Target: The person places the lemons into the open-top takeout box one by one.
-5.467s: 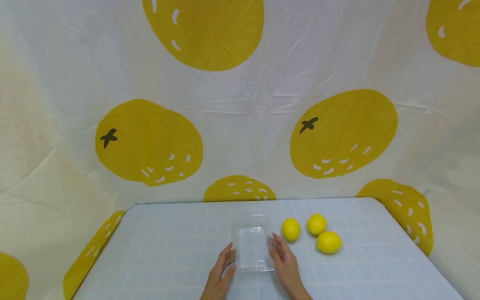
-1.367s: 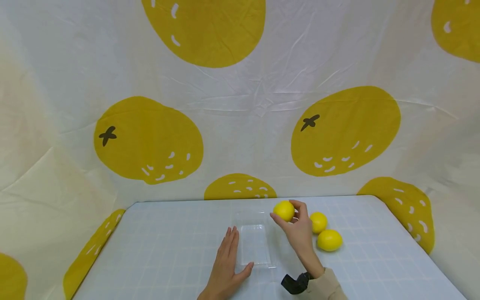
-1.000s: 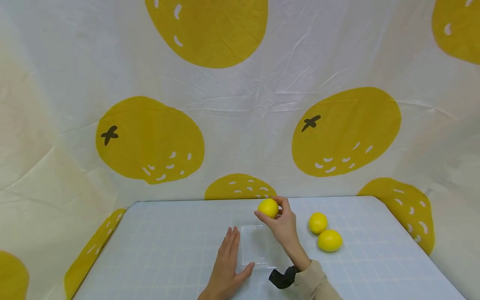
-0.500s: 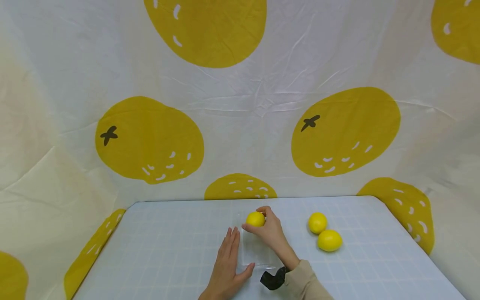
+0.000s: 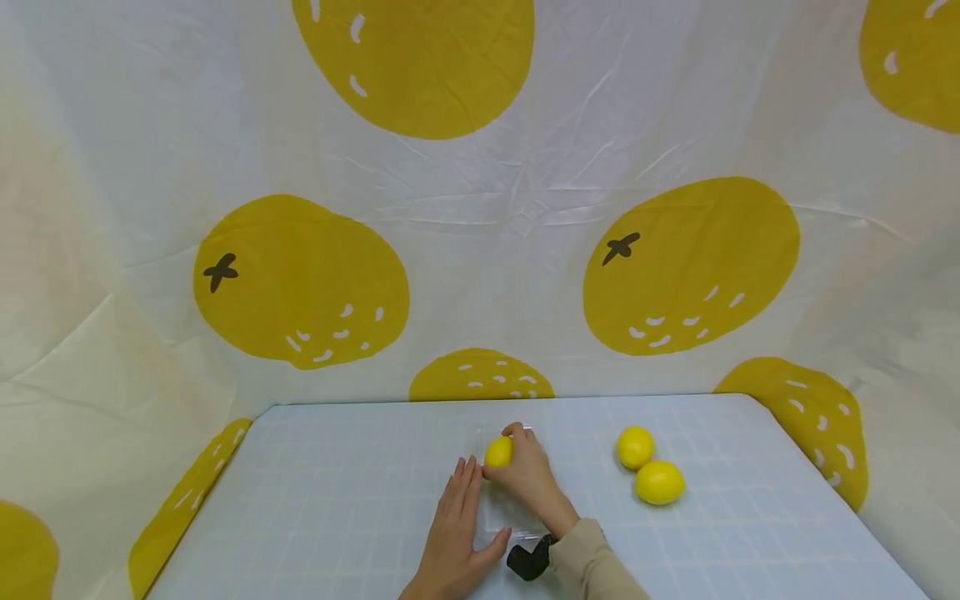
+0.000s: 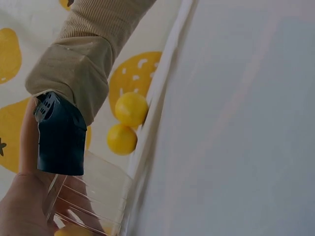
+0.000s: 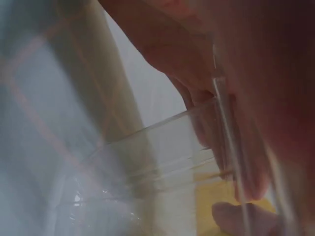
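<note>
The container is looking like thin, clear plastic, its smooth walls and edges catching glossy glints. The lemons are showing smooth skins with a soft sheen. Matt, cloth-like material is covering the desk. The backdrop is hanging as creased fabric, giving off a faint satiny shine. The sleeve is appearing as matt cloth, partly ribbed, while the black wrist piece is resembling smooth, dull plastic.

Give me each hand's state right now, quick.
Left hand: open, fingers straight, alongside the clear container.
Right hand: closed, holding a yellow lemon between thumb and fingers.
</note>
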The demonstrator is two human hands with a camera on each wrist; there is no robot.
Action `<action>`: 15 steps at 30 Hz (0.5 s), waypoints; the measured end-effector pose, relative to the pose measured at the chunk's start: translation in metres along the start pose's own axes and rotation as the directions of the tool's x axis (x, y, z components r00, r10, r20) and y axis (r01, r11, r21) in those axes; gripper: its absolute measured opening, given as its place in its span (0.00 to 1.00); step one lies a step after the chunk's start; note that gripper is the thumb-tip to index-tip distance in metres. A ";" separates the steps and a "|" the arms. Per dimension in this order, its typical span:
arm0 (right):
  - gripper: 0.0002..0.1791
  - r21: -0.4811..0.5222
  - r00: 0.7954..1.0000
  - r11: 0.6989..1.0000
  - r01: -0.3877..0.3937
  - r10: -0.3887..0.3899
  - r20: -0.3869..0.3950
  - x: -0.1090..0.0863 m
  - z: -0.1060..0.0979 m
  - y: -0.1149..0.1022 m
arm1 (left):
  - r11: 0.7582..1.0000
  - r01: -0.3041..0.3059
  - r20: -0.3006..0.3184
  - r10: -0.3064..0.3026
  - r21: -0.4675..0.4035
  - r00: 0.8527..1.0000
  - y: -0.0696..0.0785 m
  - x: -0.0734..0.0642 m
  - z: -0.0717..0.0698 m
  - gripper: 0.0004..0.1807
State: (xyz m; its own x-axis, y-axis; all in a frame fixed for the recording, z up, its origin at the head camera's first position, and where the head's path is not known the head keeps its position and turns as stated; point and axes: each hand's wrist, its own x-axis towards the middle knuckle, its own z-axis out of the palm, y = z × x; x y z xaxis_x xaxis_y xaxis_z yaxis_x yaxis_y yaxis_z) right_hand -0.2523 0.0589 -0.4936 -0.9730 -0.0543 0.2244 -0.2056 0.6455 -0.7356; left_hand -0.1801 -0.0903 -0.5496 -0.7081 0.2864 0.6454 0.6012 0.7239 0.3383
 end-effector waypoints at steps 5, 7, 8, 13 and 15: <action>0.34 -0.024 0.999 0.998 0.049 -0.050 -0.014 -0.001 0.006 0.003 | 1.000 0.017 0.017 -0.017 0.006 1.000 0.002 -0.001 0.000 0.49; 0.34 -0.039 0.998 0.998 0.058 -0.059 -0.022 -0.002 0.009 0.005 | 0.999 0.031 0.024 -0.031 0.014 0.999 0.003 -0.001 0.000 0.49; 0.34 -0.043 0.998 0.997 0.062 -0.063 -0.028 -0.002 0.010 0.005 | 0.999 0.033 0.022 -0.033 0.020 0.999 0.003 -0.001 0.000 0.49; 0.33 -0.069 0.995 0.993 0.092 -0.094 -0.030 -0.005 0.011 0.005 | 0.998 0.051 0.034 -0.052 0.029 0.998 0.003 -0.001 0.000 0.50; 0.32 -0.080 0.993 0.991 0.111 -0.113 -0.021 -0.006 0.010 0.005 | 0.998 0.050 0.033 -0.051 0.029 0.998 0.003 -0.001 0.000 0.50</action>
State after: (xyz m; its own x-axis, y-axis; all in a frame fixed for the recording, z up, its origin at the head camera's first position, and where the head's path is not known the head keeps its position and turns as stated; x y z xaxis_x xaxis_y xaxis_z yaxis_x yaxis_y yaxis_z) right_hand -0.2484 0.0548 -0.5049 -0.9412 -0.1105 0.3193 -0.3030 0.6940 -0.6531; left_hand -0.1779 -0.0881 -0.5494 -0.7494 0.2695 0.6047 0.5543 0.7550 0.3503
